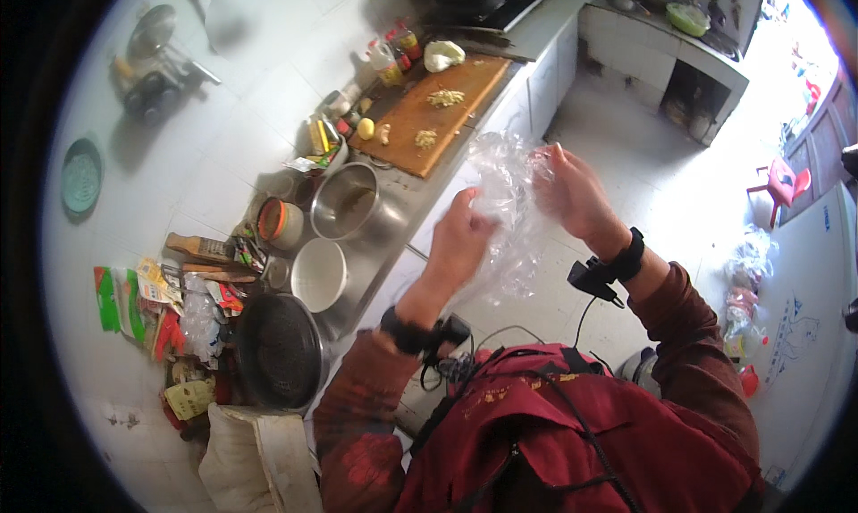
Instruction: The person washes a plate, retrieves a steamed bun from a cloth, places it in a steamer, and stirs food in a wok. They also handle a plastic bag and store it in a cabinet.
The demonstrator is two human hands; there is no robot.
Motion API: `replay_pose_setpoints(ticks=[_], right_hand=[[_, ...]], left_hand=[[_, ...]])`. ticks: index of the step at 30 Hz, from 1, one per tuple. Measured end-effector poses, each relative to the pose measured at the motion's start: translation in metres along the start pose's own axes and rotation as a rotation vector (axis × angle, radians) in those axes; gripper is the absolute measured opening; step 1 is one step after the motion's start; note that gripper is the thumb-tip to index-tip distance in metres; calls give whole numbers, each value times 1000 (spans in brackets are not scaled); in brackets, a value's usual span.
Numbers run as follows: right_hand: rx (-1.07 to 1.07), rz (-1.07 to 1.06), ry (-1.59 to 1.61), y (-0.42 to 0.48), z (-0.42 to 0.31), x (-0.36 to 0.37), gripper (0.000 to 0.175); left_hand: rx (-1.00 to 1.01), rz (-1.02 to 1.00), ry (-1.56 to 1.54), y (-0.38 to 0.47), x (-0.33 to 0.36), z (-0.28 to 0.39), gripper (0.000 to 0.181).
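A crumpled clear plastic bag (506, 225) hangs between my two hands, in front of my red apron and beyond the counter's edge. My left hand (462, 245) grips its near left side, fingers curled. My right hand (570, 184) holds its upper right side, the fingertips partly behind the film. Left of the bag, a wooden cutting board (462, 104) carries two small piles of chopped pale pieces (445, 98) and a piece of cabbage (442, 56). A yellowish round vegetable (366, 128) lies at the board's left edge.
Along the counter stand a steel pot (345, 201), a white bowl (320, 275), a dark frying pan (278, 352) and an orange-rimmed jar (281, 223). Sauce bottles (385, 64) stand behind the board. A pink stool (781, 183) and a white refrigerator (814, 312) are at the right.
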State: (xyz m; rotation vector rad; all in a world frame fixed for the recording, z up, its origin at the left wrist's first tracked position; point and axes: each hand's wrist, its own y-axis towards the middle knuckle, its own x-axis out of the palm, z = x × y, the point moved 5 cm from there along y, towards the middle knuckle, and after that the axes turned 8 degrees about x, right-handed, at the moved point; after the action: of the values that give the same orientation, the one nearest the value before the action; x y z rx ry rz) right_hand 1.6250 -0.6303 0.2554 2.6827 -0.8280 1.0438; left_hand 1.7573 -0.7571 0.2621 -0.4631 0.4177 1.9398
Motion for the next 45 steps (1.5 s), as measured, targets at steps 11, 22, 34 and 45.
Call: replay_pose_setpoints(ticks=[11, 22, 34, 45], right_hand=[[-284, 583, -1526, -2, -21, -188, 17], [250, 750, -1630, 120, -132, -346, 35], [-194, 584, -1595, 238, -176, -325, 24], [-514, 518, -1494, 314, -230, -387, 10]], left_hand=[[-214, 165, -481, 105, 49, -81, 11], [34, -4, -6, 275, 96, -94, 16], [191, -200, 152, 432, 170, -55, 35], [-785, 425, -211, 446, 191, -213, 54]])
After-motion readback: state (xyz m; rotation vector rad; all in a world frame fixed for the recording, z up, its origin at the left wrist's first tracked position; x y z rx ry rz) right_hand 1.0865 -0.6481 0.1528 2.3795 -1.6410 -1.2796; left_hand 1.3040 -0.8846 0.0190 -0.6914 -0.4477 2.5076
